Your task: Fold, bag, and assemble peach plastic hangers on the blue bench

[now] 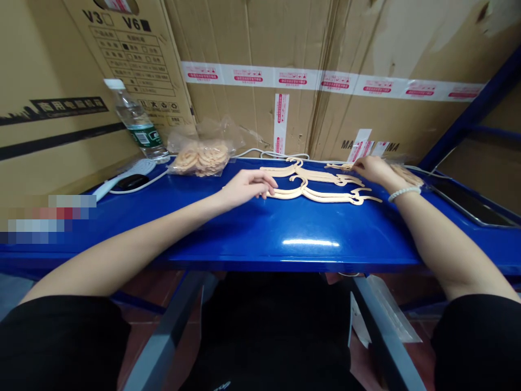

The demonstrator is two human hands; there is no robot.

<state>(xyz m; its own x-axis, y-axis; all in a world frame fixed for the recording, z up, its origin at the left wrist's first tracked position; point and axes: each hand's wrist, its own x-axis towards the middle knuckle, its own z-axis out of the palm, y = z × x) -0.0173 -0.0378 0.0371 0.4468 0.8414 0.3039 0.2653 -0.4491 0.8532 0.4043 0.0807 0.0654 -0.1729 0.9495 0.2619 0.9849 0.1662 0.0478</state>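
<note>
Two beige hangers lie on the blue table, the near hanger (pixel 331 197) in front of the far hanger (pixel 313 175). Over their left ends is my left hand (pixel 248 188), its fingers apart and slightly bent. It covers those ends, and whether it touches them is unclear. My right hand (pixel 372 167), with a pale bracelet on the wrist, is closed on a small beige plastic piece (pixel 341 166) beyond the right end of the far hanger. The fingertips partly hide this piece.
Cardboard boxes (pixel 252 114) stand along the back. At left are a water bottle (pixel 140 127), a bag of beige rings (pixel 199 157), a black mouse (pixel 132 182) and a pale-blue handled item (pixel 122 176). Beige pieces (pixel 407 175) and a dark tablet-like device (pixel 472 203) lie at right.
</note>
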